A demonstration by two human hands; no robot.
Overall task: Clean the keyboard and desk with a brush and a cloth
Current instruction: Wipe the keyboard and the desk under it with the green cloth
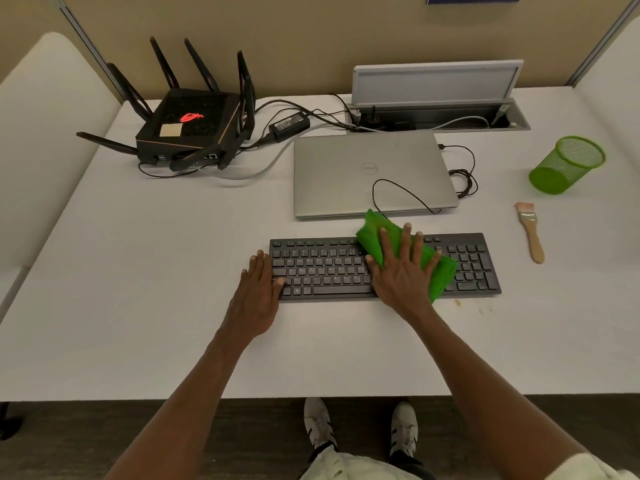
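head view: the green cloth [408, 251] is pressed flat on the keyboard [381, 268] under the right hand [401, 271], grip spread apart; the keyboard's long axis runs left-right, its left end steadied by the flat left hand [258, 289].

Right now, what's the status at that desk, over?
Right hand flat on green cloth, pressing it on black keyboard. Left hand steadies keyboard's left end. Brush idle, right side.

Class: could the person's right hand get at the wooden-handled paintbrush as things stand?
Probably yes. The wooden-handled paintbrush lies alone on bare white desk to the right of the right hand, which presses the green cloth.
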